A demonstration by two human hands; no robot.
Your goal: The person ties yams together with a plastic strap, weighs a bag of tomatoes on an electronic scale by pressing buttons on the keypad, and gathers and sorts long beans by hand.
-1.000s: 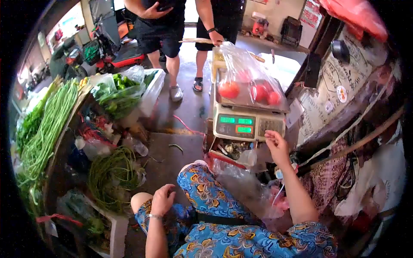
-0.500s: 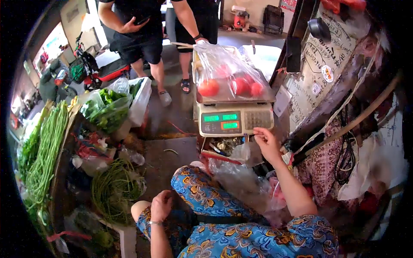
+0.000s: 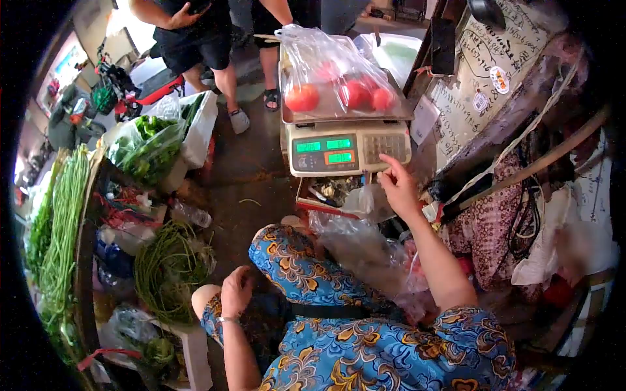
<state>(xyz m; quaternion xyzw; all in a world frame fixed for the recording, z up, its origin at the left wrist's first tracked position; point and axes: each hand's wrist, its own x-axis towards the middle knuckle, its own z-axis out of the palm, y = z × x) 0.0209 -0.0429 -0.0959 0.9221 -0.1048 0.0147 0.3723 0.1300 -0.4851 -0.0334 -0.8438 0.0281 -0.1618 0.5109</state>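
Observation:
My right hand point(image 3: 398, 187) is at the lower edge of the scale's keypad point(image 3: 385, 147), index finger stretched out and the others bent, holding nothing. The white digital scale point(image 3: 303, 168) shows lit green displays point(image 3: 339, 157). On its metal pan point(image 3: 313, 116) lies a clear plastic bag point(image 3: 313, 55) with several red tomatoes point(image 3: 302, 98) inside. My left hand point(image 3: 237, 291) rests by my left knee, fingers curled in, with nothing visible in it.
An open drawer or box point(image 3: 329, 207) of small items sits below the scale, beside loose plastic bags point(image 3: 355, 244). Long beans point(image 3: 65, 215) and a crate point(image 3: 202, 133) of bagged greens point(image 3: 147, 143) stand at left. A person point(image 3: 195, 52) stands beyond the scale.
My right index finger has straightened toward the keypad. The other person's hand has left the top of the tomato bag. The view has tilted down; my left hand stays by my knee.

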